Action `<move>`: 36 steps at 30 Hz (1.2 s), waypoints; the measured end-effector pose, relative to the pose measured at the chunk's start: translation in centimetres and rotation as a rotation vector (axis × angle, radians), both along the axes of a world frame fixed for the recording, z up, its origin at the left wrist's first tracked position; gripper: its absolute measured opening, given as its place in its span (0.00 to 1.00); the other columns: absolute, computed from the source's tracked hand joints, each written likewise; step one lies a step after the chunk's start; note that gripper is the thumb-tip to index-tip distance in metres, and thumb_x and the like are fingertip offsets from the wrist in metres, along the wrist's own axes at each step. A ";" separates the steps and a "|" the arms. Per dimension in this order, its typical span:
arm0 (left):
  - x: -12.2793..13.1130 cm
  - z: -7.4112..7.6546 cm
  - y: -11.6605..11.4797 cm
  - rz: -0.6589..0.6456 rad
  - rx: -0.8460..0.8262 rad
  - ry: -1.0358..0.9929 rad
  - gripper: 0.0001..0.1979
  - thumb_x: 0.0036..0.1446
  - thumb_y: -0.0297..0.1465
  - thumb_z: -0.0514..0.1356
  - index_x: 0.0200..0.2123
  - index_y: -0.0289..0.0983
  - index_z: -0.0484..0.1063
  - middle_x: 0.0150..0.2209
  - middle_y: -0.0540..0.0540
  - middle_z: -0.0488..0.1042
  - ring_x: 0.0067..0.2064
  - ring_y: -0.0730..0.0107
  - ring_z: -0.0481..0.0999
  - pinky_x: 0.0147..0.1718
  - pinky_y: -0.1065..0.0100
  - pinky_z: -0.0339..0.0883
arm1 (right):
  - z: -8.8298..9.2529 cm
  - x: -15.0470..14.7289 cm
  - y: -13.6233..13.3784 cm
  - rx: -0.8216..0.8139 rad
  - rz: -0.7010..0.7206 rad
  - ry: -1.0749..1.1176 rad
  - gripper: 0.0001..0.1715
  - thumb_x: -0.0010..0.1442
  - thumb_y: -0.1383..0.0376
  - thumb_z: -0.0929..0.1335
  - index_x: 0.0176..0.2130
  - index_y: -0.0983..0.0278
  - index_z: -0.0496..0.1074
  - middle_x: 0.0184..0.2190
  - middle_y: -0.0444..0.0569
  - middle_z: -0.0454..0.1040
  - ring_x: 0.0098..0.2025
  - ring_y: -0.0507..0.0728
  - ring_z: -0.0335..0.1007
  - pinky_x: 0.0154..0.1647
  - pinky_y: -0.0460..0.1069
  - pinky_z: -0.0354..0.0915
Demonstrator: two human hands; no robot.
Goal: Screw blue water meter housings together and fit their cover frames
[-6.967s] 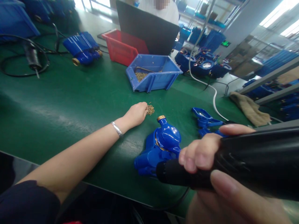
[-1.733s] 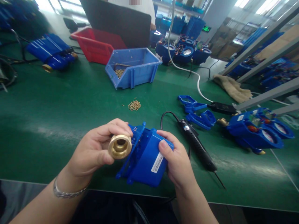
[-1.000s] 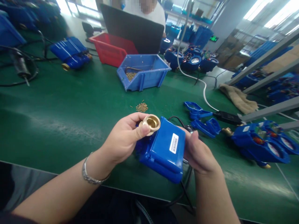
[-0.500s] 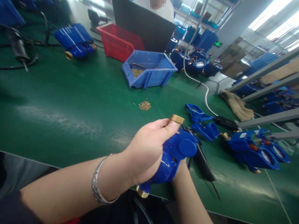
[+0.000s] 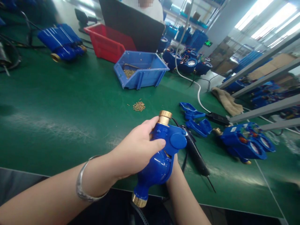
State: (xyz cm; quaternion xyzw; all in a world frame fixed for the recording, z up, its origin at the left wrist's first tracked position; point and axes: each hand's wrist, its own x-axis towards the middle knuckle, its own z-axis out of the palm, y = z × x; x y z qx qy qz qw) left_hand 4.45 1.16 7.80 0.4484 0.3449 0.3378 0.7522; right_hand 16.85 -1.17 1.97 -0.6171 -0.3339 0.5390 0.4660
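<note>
I hold a blue water meter [image 5: 161, 156] with brass threaded ends above the near edge of the green table [image 5: 58, 103]. My left hand [image 5: 134, 150] wraps round its upper body, thumb across the front. My right hand [image 5: 173, 167] is underneath and behind the meter, mostly hidden, and seems to support it. One brass end points up and away, the other down toward me. A black electric screwdriver [image 5: 195, 153] lies on the table just right of the meter. A small pile of brass screws [image 5: 139, 106] lies beyond my hands.
A blue bin [image 5: 140, 70] with screws and a red crate [image 5: 106, 42] stand at the back, with a seated person behind them. Blue lids [image 5: 195, 118] and finished meters [image 5: 246, 142] lie to the right. More meters [image 5: 61, 42] rest far left. A tan cloth [image 5: 226, 100] lies by a white cable.
The meter has turned in my hands from box side facing me to upright, round lid facing right. My left hand slid from the brass end down to the body.
</note>
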 end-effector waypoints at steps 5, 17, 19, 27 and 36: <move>-1.2 -2.6 1.1 0.142 -0.047 0.057 0.30 0.51 0.30 0.60 0.58 0.40 0.58 0.47 0.44 0.71 0.43 0.64 0.71 0.43 0.62 0.65 | 0.3 0.2 -1.4 -0.083 0.053 0.243 0.30 0.60 0.45 0.57 0.33 0.64 0.74 0.25 0.47 0.76 0.35 0.59 0.74 0.32 0.52 0.71; -1.1 -7.6 0.6 0.222 -0.344 -0.216 0.18 0.43 0.25 0.65 0.41 0.33 0.74 0.38 0.42 0.79 0.38 0.60 0.77 0.42 0.62 0.69 | 0.4 -0.5 -2.9 0.221 -0.166 0.234 0.42 0.41 0.66 0.76 0.53 0.55 0.61 0.51 0.46 0.69 0.52 0.58 0.66 0.54 0.52 0.60; -0.9 -8.0 0.5 0.202 -0.353 -0.192 0.13 0.45 0.29 0.64 0.37 0.32 0.75 0.35 0.40 0.80 0.37 0.58 0.77 0.41 0.58 0.69 | 0.6 -1.0 -3.0 0.216 -0.175 0.226 0.41 0.42 0.67 0.75 0.54 0.55 0.60 0.52 0.47 0.68 0.53 0.59 0.65 0.56 0.55 0.59; -3.0 -10.2 1.3 0.351 -0.267 0.034 0.09 0.37 0.19 0.61 0.26 0.33 0.76 0.22 0.48 0.78 0.32 0.60 0.76 0.36 0.66 0.67 | 0.6 -1.8 -2.1 0.149 -0.189 0.258 0.42 0.42 0.68 0.74 0.55 0.58 0.58 0.52 0.52 0.68 0.54 0.63 0.64 0.56 0.61 0.59; -4.5 -9.8 -0.1 0.209 -0.327 -0.100 0.14 0.37 0.22 0.63 0.32 0.33 0.76 0.30 0.46 0.79 0.33 0.66 0.76 0.41 0.64 0.67 | 0.4 -2.5 -1.7 0.145 -0.247 0.218 0.38 0.41 0.68 0.74 0.52 0.63 0.61 0.53 0.55 0.67 0.55 0.64 0.63 0.59 0.64 0.54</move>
